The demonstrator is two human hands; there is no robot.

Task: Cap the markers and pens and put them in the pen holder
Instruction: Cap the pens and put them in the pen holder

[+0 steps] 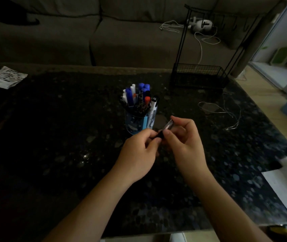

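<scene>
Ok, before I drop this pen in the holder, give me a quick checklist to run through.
1. Grip: left hand and right hand both pinch the slim pen with black and clear parts: ok.
2. Cap fully seated: cannot tell, fingers cover the join.
3. Blue translucent pen holder upright on the dark speckled table: ok.
4. Room inside: crowded with blue, white and orange-capped markers: cannot tell.
5. Path to holder: it stands just beyond the hands, nothing between: ok.
</scene>
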